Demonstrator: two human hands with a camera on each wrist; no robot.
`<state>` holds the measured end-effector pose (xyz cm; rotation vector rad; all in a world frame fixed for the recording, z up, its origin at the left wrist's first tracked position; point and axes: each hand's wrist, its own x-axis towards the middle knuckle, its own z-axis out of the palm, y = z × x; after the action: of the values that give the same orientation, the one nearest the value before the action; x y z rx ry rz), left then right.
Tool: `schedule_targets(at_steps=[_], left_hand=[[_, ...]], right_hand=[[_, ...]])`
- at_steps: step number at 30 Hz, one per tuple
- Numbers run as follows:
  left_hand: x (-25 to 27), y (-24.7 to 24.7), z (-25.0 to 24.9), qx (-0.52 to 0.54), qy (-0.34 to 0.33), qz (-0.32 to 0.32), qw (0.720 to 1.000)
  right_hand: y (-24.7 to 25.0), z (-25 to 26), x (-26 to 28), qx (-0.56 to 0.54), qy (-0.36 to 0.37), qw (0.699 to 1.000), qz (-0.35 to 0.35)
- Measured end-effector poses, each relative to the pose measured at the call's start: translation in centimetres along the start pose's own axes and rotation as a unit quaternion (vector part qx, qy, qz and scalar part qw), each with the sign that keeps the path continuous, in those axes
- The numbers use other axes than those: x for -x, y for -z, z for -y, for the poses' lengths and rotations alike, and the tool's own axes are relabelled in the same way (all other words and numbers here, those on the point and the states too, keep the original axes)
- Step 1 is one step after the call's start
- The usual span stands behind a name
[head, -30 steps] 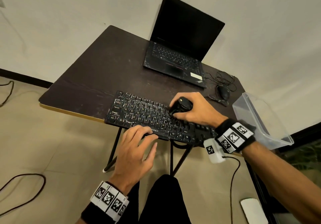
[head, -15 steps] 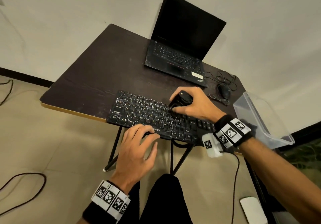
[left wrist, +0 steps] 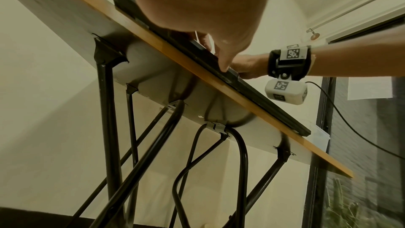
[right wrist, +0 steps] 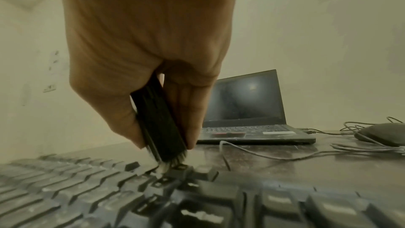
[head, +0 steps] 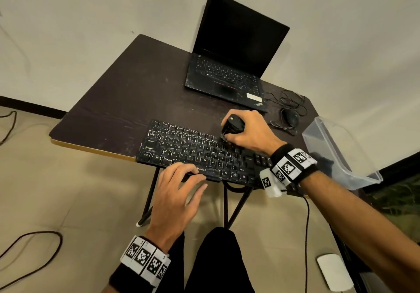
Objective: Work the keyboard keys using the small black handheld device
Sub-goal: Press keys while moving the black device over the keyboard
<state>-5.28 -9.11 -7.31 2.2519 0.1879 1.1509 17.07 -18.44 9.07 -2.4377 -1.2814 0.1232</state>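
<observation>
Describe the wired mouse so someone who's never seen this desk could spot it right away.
Start at the open laptop at the dark table's far edge. Just right of it lies the black mouse, trailing a tangled thin cable, unlike the clear plastic bin beside it.

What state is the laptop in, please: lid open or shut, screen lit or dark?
Open, lid raised. The laptop shows a dark screen in both head and right wrist views.

One table (head: 109, 102) carries one keyboard (head: 195, 154), one laptop (head: 227, 74), one wired mouse (head: 291, 117) and one clear plastic bin (head: 341, 156). Two hands: left hand (head: 177, 197), right hand (head: 252, 131). One small black handheld device (head: 234, 124).
</observation>
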Motion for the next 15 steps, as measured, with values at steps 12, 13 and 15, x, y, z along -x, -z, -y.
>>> schedule_targets(at_steps=[12,13,15], left_hand=[[-0.6,0.8,0.5,0.013,-0.001,-0.025,1.0],[-0.6,0.7,0.4,0.01,-0.004,-0.025,1.0],[-0.6,0.7,0.4,0.003,-0.004,-0.025,1.0]], right_hand=[[-0.5,-0.8,3.1,-0.009,-0.008,1.0,-0.021],[-0.7,-0.8,3.6,-0.01,-0.006,1.0,-0.012],[-0.7,-1.0,3.5,-0.006,-0.026,0.999,-0.023]])
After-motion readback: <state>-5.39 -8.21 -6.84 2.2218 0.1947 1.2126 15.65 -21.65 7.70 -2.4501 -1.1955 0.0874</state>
